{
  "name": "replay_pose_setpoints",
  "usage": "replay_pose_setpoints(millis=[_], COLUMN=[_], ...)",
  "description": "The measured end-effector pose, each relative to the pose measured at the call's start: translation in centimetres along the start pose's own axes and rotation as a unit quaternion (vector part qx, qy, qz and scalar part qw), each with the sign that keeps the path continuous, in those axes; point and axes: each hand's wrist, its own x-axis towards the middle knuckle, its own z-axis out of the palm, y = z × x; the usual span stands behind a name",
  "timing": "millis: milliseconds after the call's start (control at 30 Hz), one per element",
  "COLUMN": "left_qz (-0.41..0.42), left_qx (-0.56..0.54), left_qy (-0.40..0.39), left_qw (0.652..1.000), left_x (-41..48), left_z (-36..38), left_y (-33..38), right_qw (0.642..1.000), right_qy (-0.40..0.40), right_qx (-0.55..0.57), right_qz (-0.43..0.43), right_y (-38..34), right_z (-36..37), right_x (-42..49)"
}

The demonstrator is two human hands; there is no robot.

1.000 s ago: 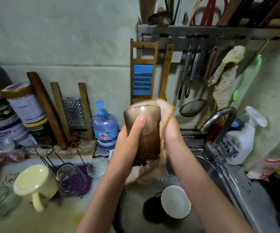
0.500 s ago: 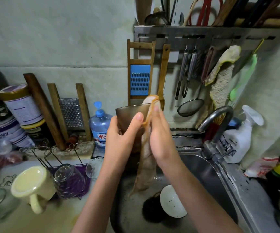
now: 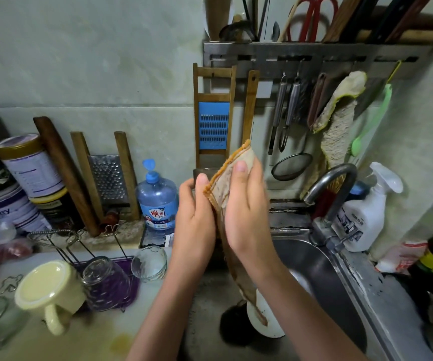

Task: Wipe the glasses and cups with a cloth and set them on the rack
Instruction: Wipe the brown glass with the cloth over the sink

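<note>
The left hand (image 3: 194, 217) is wrapped around a brown glass (image 3: 202, 172), with the thumb laid up along its near side. Only a strip of the glass's rim can be seen above the fingers. The right hand (image 3: 246, 204) is closed on a folded cloth (image 3: 226, 183), which is pinned under the thumb and pressed against the right side of the glass. The cloth's orange-edged corner is raised above both hands, and its loose tail is left hanging down between the wrists. The glass is held upright in the air, above the left edge of the steel sink (image 3: 314, 259).

In the basin below the hands, a white bowl (image 3: 265, 327) is partly covered by the cloth's tail. A curved tap (image 3: 332, 183) is mounted at the sink's far right corner, with a white spray bottle (image 3: 363, 212) just beside it.

On the counter to the left, a wire rack (image 3: 131, 265) with a purple tray is set. A clear glass (image 3: 106, 280) is placed upside down on it, and a second clear glass (image 3: 149, 261) is tipped at its right edge. A cream mug (image 3: 51, 290) is seen at the rack's left with its base turned toward the camera.
</note>
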Motion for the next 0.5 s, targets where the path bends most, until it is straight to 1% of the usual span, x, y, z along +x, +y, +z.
replay_pose_setpoints(millis=[67, 100, 167, 233, 267, 300, 333, 367, 400, 433, 467, 500], left_qz=[-0.054, -0.057, -0.032, -0.018, -0.023, -0.033, -0.049, -0.062, -0.068, -0.069, -0.072, -0.081], left_qx=[-0.081, -0.11, -0.107, -0.106, -0.113, -0.118, -0.123, -0.126, -0.124, -0.125, -0.129, -0.139], left_qy=[-0.047, -0.058, -0.053, -0.033, -0.033, -0.038, -0.047, -0.057, -0.067, -0.071, -0.065, -0.05], left_qw=[0.994, 0.991, 0.992, 0.994, 0.993, 0.992, 0.99, 0.988, 0.988, 0.987, 0.987, 0.986], left_x=[0.0, -0.1, -0.4, -0.6, -0.8, -0.8, -0.9, -0.9, -0.9, -0.8, -0.7, -0.6], left_z=[0.2, 0.1, 0.1, 0.0, 0.0, -0.1, -0.2, -0.2, -0.2, -0.2, -0.2, -0.1], left_y=[-0.1, -0.2, 0.3, 0.3, 0.4, 0.4, 0.5, 0.5, 0.5, 0.4, 0.3, 0.2], right_qw=[0.999, 0.999, 0.998, 0.994, 0.989, 0.978, 0.956, 0.925, 0.899, 0.886, 0.881, 0.888], right_qy=[0.0, -0.007, -0.029, -0.059, -0.071, -0.078, -0.084, -0.097, -0.118, -0.138, -0.131, -0.118], right_qx=[-0.028, -0.034, 0.009, 0.08, 0.126, 0.187, 0.257, 0.316, 0.35, 0.365, 0.37, 0.358], right_qz=[-0.021, -0.032, -0.056, -0.036, -0.007, 0.042, 0.117, 0.189, 0.234, 0.252, 0.263, 0.261], right_y=[0.1, 0.0, -0.1, 0.2, 0.4, 0.2, 0.1, 0.3, 0.2, 0.2, 0.5, 0.8], right_z=[0.1, 0.1, -0.1, -0.1, -0.2, -0.4, -0.6, -1.0, -1.4, -1.4, -1.2, -0.9], right_x=[-0.4, -0.7, -0.9, -0.1, 0.5, 1.2, 2.0, 2.7, 3.2, 3.3, 3.2, 2.8])
